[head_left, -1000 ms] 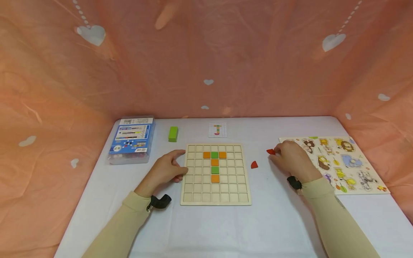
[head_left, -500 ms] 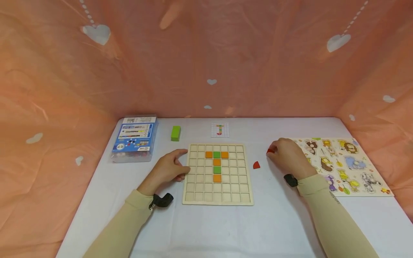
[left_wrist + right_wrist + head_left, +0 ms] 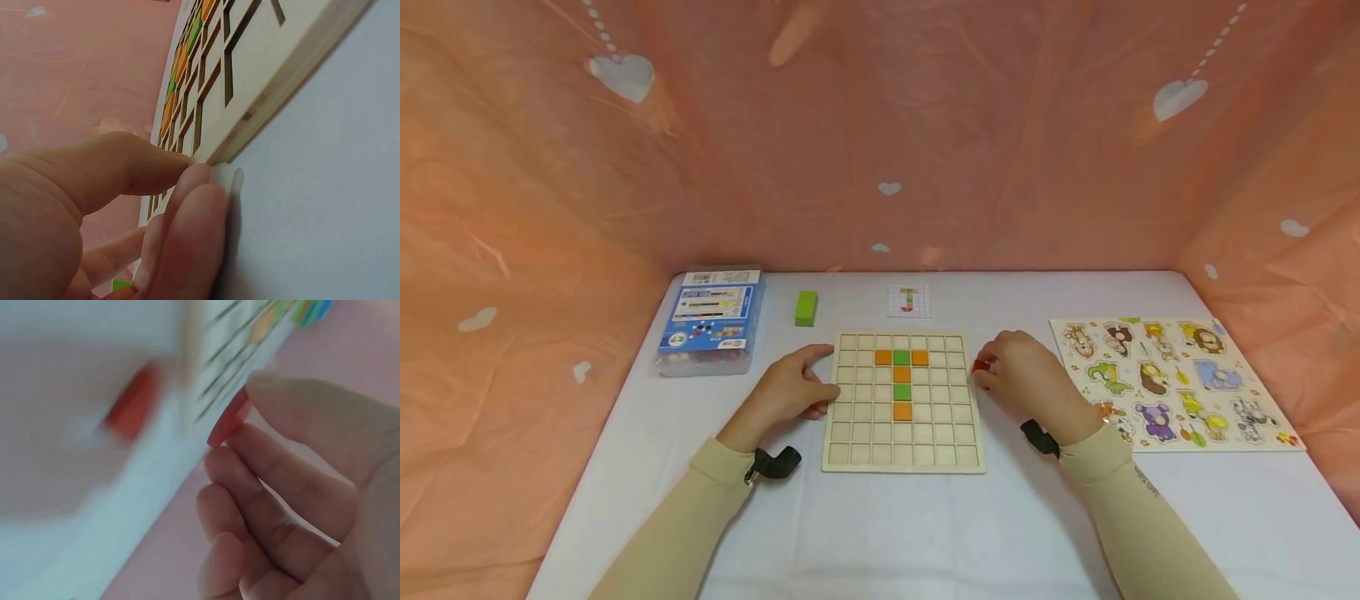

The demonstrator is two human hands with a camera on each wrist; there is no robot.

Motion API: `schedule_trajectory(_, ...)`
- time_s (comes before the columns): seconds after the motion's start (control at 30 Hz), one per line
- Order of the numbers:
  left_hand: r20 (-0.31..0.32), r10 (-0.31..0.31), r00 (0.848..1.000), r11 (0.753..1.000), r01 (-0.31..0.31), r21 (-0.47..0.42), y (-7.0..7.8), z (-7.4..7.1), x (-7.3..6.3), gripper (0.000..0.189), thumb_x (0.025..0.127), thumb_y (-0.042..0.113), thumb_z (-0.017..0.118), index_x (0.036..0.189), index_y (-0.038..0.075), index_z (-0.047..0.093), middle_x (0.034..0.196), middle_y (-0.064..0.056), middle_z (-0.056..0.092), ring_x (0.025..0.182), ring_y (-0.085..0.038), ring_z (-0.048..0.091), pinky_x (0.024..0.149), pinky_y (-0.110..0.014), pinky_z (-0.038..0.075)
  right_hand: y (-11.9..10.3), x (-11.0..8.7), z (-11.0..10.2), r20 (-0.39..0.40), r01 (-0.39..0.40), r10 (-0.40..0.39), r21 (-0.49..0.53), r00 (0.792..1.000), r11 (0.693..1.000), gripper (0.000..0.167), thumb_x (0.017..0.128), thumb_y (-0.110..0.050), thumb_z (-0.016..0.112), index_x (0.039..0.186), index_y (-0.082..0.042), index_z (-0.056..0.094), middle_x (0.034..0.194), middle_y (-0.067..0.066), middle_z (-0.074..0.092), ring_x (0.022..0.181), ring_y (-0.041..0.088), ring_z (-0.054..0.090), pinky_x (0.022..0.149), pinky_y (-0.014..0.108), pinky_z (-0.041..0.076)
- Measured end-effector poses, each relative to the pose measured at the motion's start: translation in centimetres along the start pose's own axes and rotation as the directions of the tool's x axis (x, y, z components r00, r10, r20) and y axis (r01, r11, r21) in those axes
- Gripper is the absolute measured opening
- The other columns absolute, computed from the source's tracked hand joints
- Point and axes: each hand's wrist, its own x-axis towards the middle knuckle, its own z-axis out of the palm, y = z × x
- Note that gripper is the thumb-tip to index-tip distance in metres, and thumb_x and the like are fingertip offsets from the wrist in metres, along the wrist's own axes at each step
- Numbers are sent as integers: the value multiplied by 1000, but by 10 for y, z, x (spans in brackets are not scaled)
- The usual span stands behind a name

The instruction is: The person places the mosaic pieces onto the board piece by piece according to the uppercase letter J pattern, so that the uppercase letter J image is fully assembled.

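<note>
A square wooden grid board [image 3: 857,454] lies on the white table, with several orange and green square tiles [image 3: 902,375] set in a T shape. My left hand [image 3: 782,387] holds its left edge; in the left wrist view the thumb meets the rim and curled fingertips sit at the side. My right hand [image 3: 1026,379], just beyond the right edge, pinches a red quarter-round piece [image 3: 231,417] between thumb and forefinger. A second red piece [image 3: 133,403] lies on the table in the right wrist view, blurred; the right hand hides it from the head view.
Behind the board lies a pattern card [image 3: 909,300] with a coloured J-like figure. A green block [image 3: 806,308] and a clear box with a blue label [image 3: 707,325] stand at back left. An animal puzzle board [image 3: 1180,383] lies at right. An orange curtain [image 3: 880,125] surrounds the table.
My right hand has picked up the red piece near the animal puzzle and carried it left, close to the grid board's right edge. My left hand has stayed at the left edge.
</note>
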Motion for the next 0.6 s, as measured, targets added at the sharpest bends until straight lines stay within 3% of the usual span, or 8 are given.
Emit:
schedule_trajectory(0.3,0,0,1000,1000,0,-8,0,1,2,77,91,12,82,161,15,49,81,-9,70,62,-15,69,62,-30,64,-55,-8,21,-21,160,-160,-2,987,987,12,88,-20,89,88,-14,79,87,-3,67,87,18,60,75,34,58)
schedule_trajectory(0.6,-1,-4,1000,1000,4,-8,-2,1,2,77,91,13,82,161,16,49,81,-9,69,62,-16,68,62,-29,63,-83,-18,40,11,265,-265,-7,964,964,8,88,-19,88,88,-15,81,86,-5,68,87,17,61,76,30,56)
